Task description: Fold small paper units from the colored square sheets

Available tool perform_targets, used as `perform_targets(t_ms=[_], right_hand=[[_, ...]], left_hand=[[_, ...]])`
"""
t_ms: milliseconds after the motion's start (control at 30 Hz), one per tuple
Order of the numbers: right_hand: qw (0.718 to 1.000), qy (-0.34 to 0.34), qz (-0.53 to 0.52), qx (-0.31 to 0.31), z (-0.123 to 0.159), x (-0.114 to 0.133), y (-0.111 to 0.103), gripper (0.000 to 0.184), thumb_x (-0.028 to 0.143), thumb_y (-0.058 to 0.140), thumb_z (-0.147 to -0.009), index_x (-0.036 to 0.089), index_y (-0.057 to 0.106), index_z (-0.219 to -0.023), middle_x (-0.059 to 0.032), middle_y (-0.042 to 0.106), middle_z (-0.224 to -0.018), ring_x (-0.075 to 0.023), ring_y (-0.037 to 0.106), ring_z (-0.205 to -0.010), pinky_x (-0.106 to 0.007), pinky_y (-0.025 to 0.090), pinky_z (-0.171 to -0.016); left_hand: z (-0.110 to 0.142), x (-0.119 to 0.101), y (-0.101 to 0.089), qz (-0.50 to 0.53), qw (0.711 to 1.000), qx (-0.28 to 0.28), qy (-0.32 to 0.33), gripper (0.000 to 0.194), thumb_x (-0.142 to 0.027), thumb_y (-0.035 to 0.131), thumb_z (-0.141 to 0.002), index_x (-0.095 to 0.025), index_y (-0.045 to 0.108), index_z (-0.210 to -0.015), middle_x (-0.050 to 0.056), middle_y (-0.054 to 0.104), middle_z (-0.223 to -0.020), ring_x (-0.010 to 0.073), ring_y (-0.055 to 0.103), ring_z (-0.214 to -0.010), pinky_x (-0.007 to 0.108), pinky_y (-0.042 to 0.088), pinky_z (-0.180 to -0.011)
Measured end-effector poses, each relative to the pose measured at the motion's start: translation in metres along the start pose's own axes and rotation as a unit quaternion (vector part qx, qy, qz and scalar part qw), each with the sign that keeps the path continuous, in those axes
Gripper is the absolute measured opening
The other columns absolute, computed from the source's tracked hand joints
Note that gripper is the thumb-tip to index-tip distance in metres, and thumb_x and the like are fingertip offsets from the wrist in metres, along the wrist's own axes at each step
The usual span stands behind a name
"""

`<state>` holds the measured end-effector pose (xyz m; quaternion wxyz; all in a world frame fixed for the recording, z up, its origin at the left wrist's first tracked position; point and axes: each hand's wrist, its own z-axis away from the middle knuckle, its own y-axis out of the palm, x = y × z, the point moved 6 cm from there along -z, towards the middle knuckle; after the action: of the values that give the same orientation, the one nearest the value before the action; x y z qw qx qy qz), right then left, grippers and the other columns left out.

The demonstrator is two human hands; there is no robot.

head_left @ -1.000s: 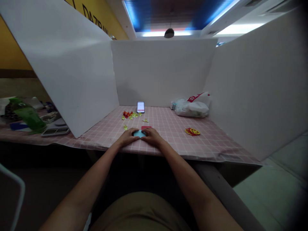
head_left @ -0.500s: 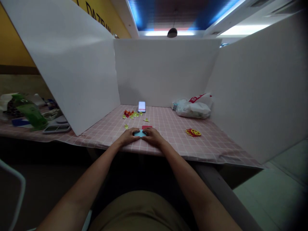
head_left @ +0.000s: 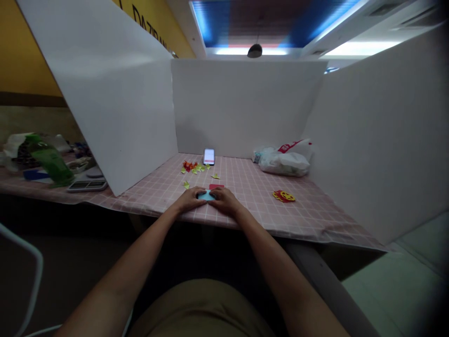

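Near the front edge of the table, a small light-blue sheet of paper [head_left: 206, 195] lies between my two hands. My left hand [head_left: 189, 199] has its fingers closed on the sheet's left side. On the right side, my right hand [head_left: 225, 201] grips the same sheet with thumb and fingers. Just behind the hands is a red piece of paper [head_left: 216, 186], partly covered by my right fingers. A yellow folded paper piece [head_left: 186, 185] rests beyond my left hand, and another yellow folded piece [head_left: 215, 176] sits farther back.
Several red and orange folded pieces [head_left: 190, 165] lie at the back left, by an upright phone [head_left: 209, 157]. Red and yellow cut-outs [head_left: 284, 196] are at right, a plastic bag [head_left: 285, 163] behind them. White panels [head_left: 245, 103] enclose the table. Outside left are a green bottle [head_left: 51, 161] and scale [head_left: 87, 186].
The whole view has shifted slightly, so things appear a little farther right. Both hands keep their hold on the light-blue paper, with hardly any visible movement over the table.
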<state>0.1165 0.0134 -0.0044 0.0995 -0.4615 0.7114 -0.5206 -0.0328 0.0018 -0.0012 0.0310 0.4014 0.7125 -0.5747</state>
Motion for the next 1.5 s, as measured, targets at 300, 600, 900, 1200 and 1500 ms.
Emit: perform_targets(t_ms=[300, 600, 900, 1200, 1500], right_hand=[[1.0, 0.008, -0.013, 0.006, -0.001, 0.0, -0.001, 0.024, 0.032, 0.061, -0.091, 0.019, 0.072, -0.108, -0.0102, 0.073, -0.107, -0.021, 0.065, -0.096, -0.031, 0.046, -0.085], [1.0, 0.023, -0.015, 0.005, -0.001, -0.001, -0.001, 0.021, 0.021, 0.055, -0.092, 0.017, 0.073, -0.104, -0.0106, 0.072, -0.108, -0.0203, 0.064, -0.095, -0.031, 0.045, -0.085], [1.0, 0.023, -0.013, 0.004, -0.001, 0.0, -0.003, 0.02, 0.016, 0.054, -0.09, 0.018, 0.073, -0.096, -0.0093, 0.07, -0.106, -0.0206, 0.061, -0.097, -0.033, 0.044, -0.089], [0.998, 0.054, -0.004, -0.03, -0.004, -0.011, 0.0, 0.014, 0.025, 0.065, -0.083, 0.015, 0.068, -0.093, -0.0112, 0.065, -0.102, -0.0214, 0.058, -0.093, -0.034, 0.044, -0.084], [0.997, 0.045, -0.035, -0.05, -0.003, -0.013, 0.001, 0.006, 0.013, 0.062, -0.08, 0.017, 0.062, -0.085, -0.0061, 0.061, -0.095, -0.0181, 0.055, -0.089, -0.031, 0.044, -0.082]], left_hand=[[0.0, 0.001, -0.001, 0.007, 1.0, 0.004, 0.005, 0.034, -0.038, 0.061, -0.085, -0.023, 0.07, -0.114, 0.007, 0.066, -0.129, 0.0243, 0.059, -0.119, 0.04, 0.043, -0.107], [0.0, 0.0, -0.002, 0.008, 1.0, 0.008, 0.014, 0.033, -0.035, 0.055, -0.088, -0.02, 0.069, -0.114, 0.009, 0.065, -0.129, 0.0232, 0.059, -0.12, 0.039, 0.042, -0.107], [-0.001, -0.001, -0.002, 0.008, 1.0, 0.003, -0.002, 0.035, -0.031, 0.06, -0.081, -0.021, 0.069, -0.113, 0.008, 0.067, -0.125, 0.0249, 0.061, -0.115, 0.04, 0.045, -0.104], [-0.001, 0.0, -0.002, 0.0, 1.0, -0.016, -0.01, 0.035, -0.033, 0.064, -0.078, -0.018, 0.067, -0.11, 0.011, 0.065, -0.12, 0.0262, 0.059, -0.112, 0.04, 0.046, -0.101], [-0.002, 0.004, -0.002, 0.003, 1.0, -0.019, 0.001, 0.018, -0.024, 0.061, -0.081, -0.018, 0.07, -0.095, 0.009, 0.065, -0.108, 0.022, 0.062, -0.099, 0.036, 0.05, -0.093]])
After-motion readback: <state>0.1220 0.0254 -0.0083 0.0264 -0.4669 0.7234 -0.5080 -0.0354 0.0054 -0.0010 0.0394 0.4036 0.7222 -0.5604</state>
